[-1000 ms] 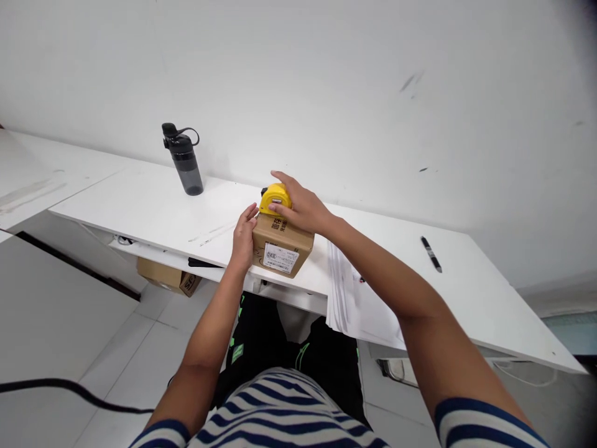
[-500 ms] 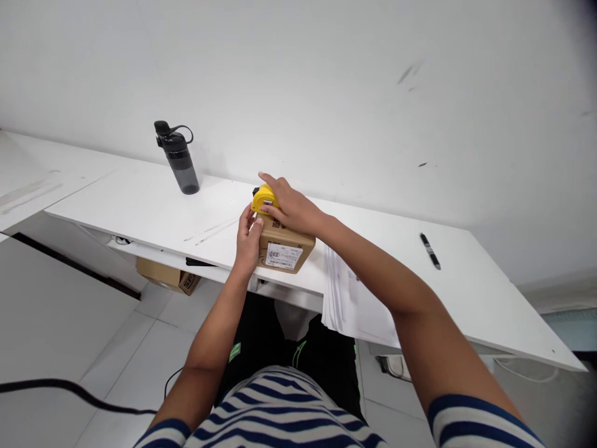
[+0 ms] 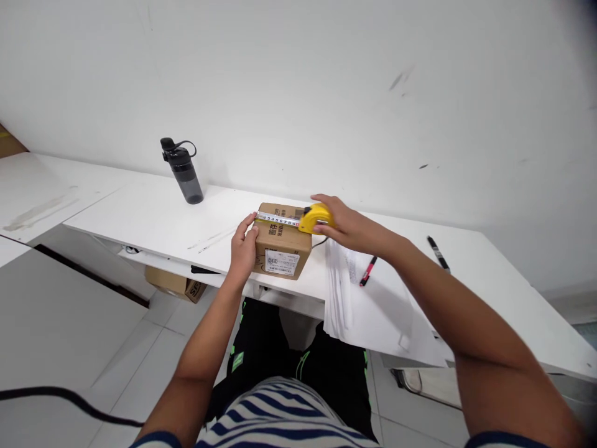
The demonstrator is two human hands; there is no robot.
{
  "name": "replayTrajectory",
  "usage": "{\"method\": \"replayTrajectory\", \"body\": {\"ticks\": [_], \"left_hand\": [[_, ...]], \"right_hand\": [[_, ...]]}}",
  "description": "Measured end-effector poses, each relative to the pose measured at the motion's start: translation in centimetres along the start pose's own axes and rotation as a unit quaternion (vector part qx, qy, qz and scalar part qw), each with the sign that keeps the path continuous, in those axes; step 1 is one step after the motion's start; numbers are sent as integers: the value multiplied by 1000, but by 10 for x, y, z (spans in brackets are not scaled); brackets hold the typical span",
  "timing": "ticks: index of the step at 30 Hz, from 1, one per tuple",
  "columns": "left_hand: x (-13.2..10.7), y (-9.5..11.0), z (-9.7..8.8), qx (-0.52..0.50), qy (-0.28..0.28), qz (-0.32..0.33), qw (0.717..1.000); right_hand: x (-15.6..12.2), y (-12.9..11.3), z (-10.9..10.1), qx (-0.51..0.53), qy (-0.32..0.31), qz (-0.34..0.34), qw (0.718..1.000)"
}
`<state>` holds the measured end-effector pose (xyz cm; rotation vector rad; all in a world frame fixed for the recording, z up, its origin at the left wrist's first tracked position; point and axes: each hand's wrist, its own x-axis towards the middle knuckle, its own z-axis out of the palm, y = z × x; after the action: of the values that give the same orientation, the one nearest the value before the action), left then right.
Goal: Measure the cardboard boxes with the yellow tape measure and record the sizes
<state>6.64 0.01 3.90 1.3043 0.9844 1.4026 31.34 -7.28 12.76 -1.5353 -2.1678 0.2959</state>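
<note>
A small brown cardboard box (image 3: 280, 244) with a white label on its front side sits on the desk. Across its top lies the pulled-out blade (image 3: 280, 219) of a yellow tape measure (image 3: 315, 218), running from the left edge to the right. My right hand (image 3: 346, 222) is closed around the tape measure's case, at the box's right edge. At the left edge my left hand (image 3: 244, 244) is closed on the blade's end, fingers and thumb against the box. The very tip of the blade is partly hidden by the fingers.
Right of the box, papers (image 3: 373, 317) reach the white desk's (image 3: 224, 214) front edge, with a red and black pen (image 3: 368, 272) on them. A black marker (image 3: 438, 254) lies farther right. A dark bottle (image 3: 185, 174) stands left, near the wall. Another cardboard box (image 3: 172, 283) is below the desk.
My right hand has moved right with the tape measure, drawing the blade out over the box top. My left hand has stayed at the box's left edge.
</note>
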Motion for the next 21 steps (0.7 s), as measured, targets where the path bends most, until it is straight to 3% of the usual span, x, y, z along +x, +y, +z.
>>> {"method": "replayTrajectory", "body": {"ticks": [5,12,16,21], "left_hand": [[0,2,4,-15,12,9,1000],[3,-6,13,-43,37,24,998],[4,-8,16,-54,53,19,997],[3,-8,17,-63,68,10,996]], "right_hand": [[-35,22,-11,14,11,42,999],[-46,30,-12,61,32,53,996],[-27,24,-7,91,49,12,995],[29,-3,16,85,55,-65,993]]}}
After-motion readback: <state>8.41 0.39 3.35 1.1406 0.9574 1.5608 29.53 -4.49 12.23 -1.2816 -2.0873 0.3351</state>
